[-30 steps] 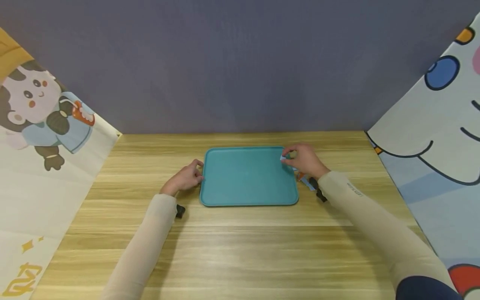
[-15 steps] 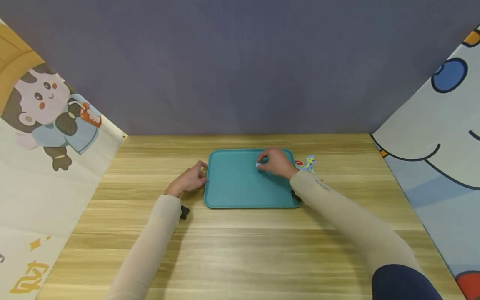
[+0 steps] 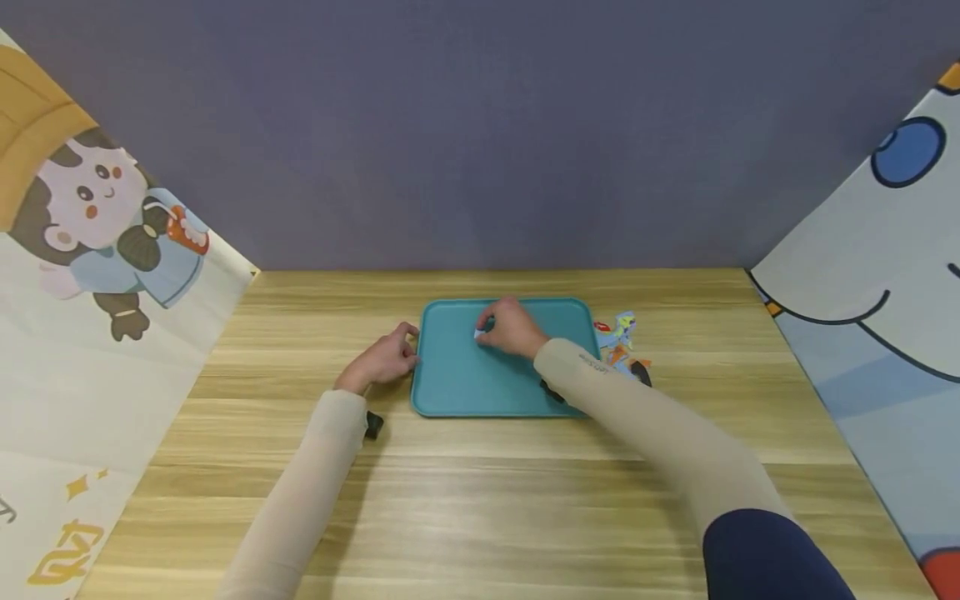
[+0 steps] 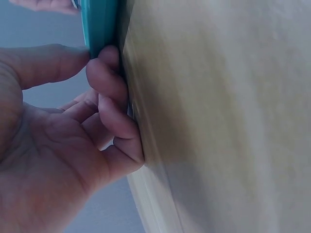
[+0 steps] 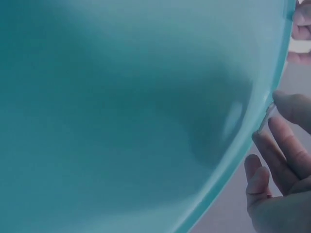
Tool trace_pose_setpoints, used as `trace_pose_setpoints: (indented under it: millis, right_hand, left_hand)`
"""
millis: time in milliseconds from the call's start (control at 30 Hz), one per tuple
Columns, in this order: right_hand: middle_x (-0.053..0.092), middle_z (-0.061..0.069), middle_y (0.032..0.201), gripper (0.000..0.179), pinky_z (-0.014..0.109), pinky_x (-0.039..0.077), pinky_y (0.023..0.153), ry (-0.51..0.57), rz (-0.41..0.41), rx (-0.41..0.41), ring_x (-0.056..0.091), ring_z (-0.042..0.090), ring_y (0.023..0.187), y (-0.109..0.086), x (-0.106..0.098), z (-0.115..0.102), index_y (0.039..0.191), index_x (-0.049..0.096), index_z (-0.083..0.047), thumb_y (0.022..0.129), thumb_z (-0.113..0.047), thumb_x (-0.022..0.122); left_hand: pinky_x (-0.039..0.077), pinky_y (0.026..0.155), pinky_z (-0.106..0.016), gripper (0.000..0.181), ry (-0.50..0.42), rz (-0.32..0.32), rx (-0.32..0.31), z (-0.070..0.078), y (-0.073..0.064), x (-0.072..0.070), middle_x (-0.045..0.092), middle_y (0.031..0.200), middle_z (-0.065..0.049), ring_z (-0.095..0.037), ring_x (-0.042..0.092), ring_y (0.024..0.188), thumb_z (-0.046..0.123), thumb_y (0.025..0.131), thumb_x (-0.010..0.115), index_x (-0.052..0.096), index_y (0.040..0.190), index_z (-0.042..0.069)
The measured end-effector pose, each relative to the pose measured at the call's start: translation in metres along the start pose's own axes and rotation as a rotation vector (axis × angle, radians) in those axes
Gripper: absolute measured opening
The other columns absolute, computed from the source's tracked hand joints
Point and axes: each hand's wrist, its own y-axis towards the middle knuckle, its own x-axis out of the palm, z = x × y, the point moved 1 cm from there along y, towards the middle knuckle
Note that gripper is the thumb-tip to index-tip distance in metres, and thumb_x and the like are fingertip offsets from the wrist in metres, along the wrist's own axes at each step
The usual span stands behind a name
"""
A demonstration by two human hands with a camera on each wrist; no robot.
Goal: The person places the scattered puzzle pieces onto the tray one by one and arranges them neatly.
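Observation:
A teal rectangular tray (image 3: 465,387) lies on the wooden table. My left hand (image 3: 381,358) is at its left edge. In the left wrist view, the thumb touches the tray's rim (image 4: 101,24) and the curled fingers press against its side, low by the tabletop. Over the middle of the tray, my right hand (image 3: 512,327) pinches a small, thin, pale puzzle piece (image 3: 477,333) between thumb and fingers. The right wrist view has that piece (image 5: 266,119) nearly edge-on, so its print is hidden. Its gap to the tray surface is hard to judge.
Several colourful puzzle pieces (image 3: 618,333) lie in a loose group by the tray's right edge, partly behind the right sleeve. A grey wall (image 3: 480,133) rises behind the table (image 3: 480,500); printed cartoon panels stand at both sides.
My right hand has moved left from the tray's right edge to its middle, carrying the pinched puzzle piece. More loose pieces at the right are uncovered. My left hand stays at the tray's left edge.

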Motion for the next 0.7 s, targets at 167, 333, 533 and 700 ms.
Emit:
trace_pose_setpoints:
  millis: [167,333,533,700]
  right_hand:
    - [0.068,0.001,0.096,0.018,0.035,0.037,0.096,-0.007,-0.010,-0.025,0.054,0.023,0.102,0.010,0.014,-0.015,0.095,0.073,-0.011,0.079,-0.020,0.078]
    - [0.068,0.002,0.098,0.020,0.034,0.037,0.096,-0.019,-0.006,-0.042,0.055,0.022,0.102,0.020,0.027,-0.031,0.097,0.073,-0.011,0.080,-0.019,0.077]
    - [0.067,0.003,0.101,0.021,0.034,0.027,0.106,-0.018,0.005,-0.039,0.056,0.022,0.106,0.028,0.039,-0.042,0.099,0.072,-0.010,0.081,-0.018,0.076]
    - [0.066,0.004,0.104,0.022,0.035,0.037,0.097,0.005,0.006,-0.012,0.053,0.022,0.106,0.032,0.044,-0.045,0.103,0.072,-0.009,0.082,-0.017,0.074]
  left_hand:
    - [0.046,0.072,-0.037,0.046,0.009,0.019,-0.008,0.000,0.000,0.003,0.061,0.094,-0.012,-0.022,0.056,0.078,0.011,0.095,0.055,0.033,0.134,0.003]
    - [0.046,0.070,-0.036,0.046,0.000,0.031,-0.013,-0.001,-0.001,0.003,0.061,0.090,-0.010,-0.022,0.056,0.075,0.011,0.094,0.056,0.034,0.134,0.003]
    - [0.044,0.068,-0.035,0.047,-0.016,0.014,-0.017,-0.003,0.001,0.004,0.060,0.087,-0.009,-0.021,0.055,0.073,0.012,0.094,0.055,0.033,0.134,0.004]
    - [0.045,0.069,-0.035,0.047,-0.033,0.005,-0.027,-0.002,0.002,0.003,0.061,0.088,-0.009,-0.021,0.056,0.074,0.011,0.093,0.056,0.033,0.133,0.004]
